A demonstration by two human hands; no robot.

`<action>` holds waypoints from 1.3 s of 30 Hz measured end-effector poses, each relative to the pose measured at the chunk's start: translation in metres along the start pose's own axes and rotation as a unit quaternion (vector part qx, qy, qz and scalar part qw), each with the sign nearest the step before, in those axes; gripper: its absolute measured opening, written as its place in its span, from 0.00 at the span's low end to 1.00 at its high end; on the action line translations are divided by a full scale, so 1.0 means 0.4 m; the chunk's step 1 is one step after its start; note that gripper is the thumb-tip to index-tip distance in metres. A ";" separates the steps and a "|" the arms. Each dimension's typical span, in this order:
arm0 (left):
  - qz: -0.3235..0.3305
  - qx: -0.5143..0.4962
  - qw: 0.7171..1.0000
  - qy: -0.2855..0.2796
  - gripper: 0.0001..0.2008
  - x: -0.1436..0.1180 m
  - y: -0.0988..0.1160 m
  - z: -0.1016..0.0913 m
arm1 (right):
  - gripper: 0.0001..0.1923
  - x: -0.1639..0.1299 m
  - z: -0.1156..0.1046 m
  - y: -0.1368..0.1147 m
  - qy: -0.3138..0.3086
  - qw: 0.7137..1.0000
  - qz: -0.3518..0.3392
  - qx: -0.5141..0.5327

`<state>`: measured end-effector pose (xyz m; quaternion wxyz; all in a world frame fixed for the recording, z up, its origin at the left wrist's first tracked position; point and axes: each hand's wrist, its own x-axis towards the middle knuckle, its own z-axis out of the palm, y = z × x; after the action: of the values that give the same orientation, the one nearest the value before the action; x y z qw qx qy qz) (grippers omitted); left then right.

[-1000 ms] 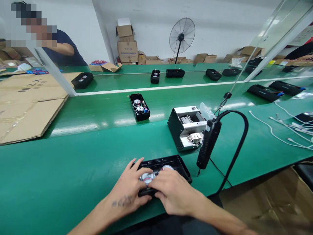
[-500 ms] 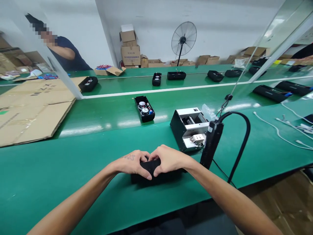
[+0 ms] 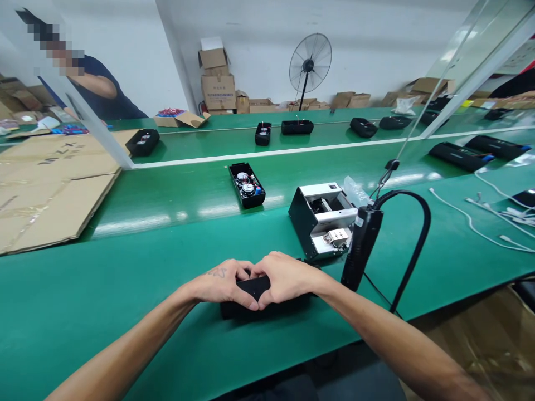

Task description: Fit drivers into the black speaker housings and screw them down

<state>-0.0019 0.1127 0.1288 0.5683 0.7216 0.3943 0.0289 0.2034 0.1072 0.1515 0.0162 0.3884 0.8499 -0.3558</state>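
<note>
A long black speaker housing [image 3: 256, 286] lies on the green bench top in front of me. My left hand [image 3: 221, 283] grips its near left part, thumb on the near side and fingers curled over the far side. My right hand [image 3: 288, 280] clasps it just to the right in the same way. The two thumb tips almost meet, and the fingertips behind the housing are partly hidden. Beyond the hands sits an open black speaker case [image 3: 247, 186] with two round drivers and red wires showing.
A silver-and-black machine [image 3: 321, 220] stands behind my right hand. Beside it a black electric screwdriver [image 3: 363, 245] hangs from a cord. White cables [image 3: 472, 220] lie at right, flattened cardboard [image 3: 54, 189] at left. More black cases [image 3: 457, 156] line the conveyor; a co-worker [image 3: 104, 89] is across.
My right thumb has come closer to my left thumb along the housing. Both hands keep their grip. The camera view has shifted slightly.
</note>
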 end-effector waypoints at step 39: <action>0.383 0.350 0.769 0.373 0.19 -0.053 -0.139 0.257 | 0.18 -0.263 0.060 0.235 0.618 0.668 -0.037 0.413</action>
<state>0.0041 0.0203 0.0544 0.0259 0.8941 0.2491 0.3713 0.3340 0.0659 0.1099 -0.6880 0.4542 0.4455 -0.3491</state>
